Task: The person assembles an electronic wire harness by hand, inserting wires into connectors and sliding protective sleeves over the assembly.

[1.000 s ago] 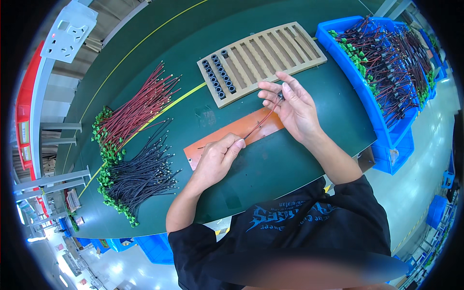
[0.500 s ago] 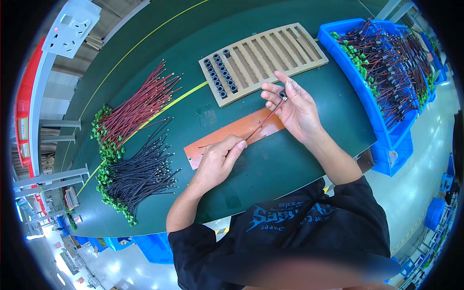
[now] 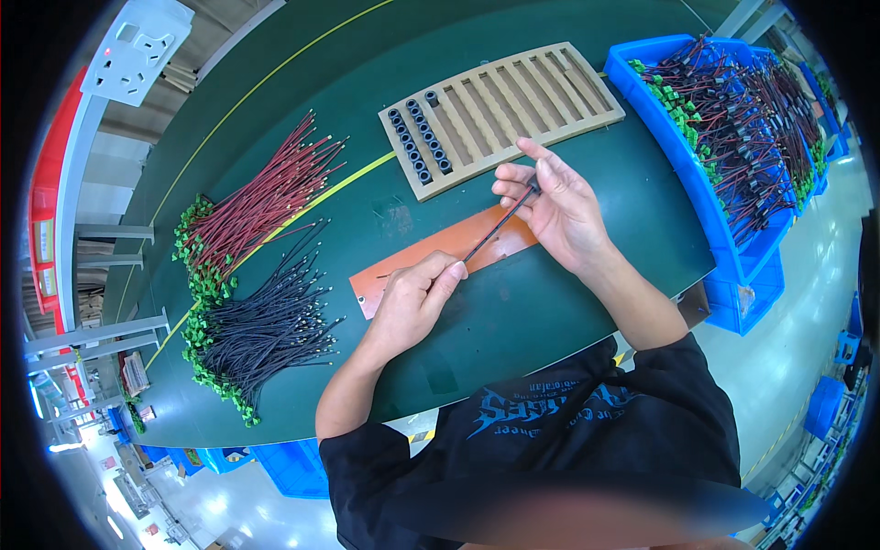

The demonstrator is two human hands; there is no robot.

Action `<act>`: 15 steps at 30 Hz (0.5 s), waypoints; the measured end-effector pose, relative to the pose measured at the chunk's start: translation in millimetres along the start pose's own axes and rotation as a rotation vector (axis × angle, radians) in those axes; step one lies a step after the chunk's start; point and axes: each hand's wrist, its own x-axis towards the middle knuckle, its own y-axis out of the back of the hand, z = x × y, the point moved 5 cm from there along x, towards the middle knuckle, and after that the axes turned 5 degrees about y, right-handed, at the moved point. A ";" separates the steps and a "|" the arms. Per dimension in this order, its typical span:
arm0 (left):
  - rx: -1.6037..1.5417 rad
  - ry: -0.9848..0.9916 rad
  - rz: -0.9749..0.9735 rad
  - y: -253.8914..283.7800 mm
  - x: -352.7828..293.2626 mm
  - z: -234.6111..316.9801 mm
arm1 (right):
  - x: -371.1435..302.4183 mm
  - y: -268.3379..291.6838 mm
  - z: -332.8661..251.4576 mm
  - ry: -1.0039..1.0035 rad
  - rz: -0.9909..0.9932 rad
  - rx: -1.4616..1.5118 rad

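A thin pair of dark and reddish wires [image 3: 495, 227] stretches slantwise between my two hands. My left hand [image 3: 412, 302] is closed, pinching the lower end of the wires between thumb and fingers. At the upper end, a small black ring core [image 3: 534, 184] sits between the thumb and fingers of my right hand [image 3: 570, 218], with the wire end at it. Whether the wires pass fully through the core is hidden by the fingers. Beneath both hands lies an orange board [image 3: 380, 281]. Beyond it, a tan slotted tray [image 3: 486, 165] holds several black ring cores [image 3: 422, 137] in its left slots.
Red wires [image 3: 275, 197] with green connectors lie in a bundle at left, black wires [image 3: 266, 316] nearer me. A blue bin [image 3: 674, 170] at right is full of wire assemblies with cores. A white power socket [image 3: 137, 50] hangs at upper left above the green table [image 3: 550, 302].
The wires between my hands now show their dark side more than their red one. My right hand has shifted very slightly left; my left hand stays nearly in place.
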 end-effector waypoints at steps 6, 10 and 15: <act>-0.247 -0.020 -0.024 -14.6 12.9 2.2 | -17.5 -26.2 26.0 -0.069 -0.143 -0.270; -0.378 -0.014 -0.113 -15.4 17.6 10.4 | -24.3 -38.1 26.4 0.006 -0.281 -0.528; -0.300 0.041 -0.136 4.5 3.0 -15.7 | -5.7 -18.0 -10.2 0.147 -0.218 -0.425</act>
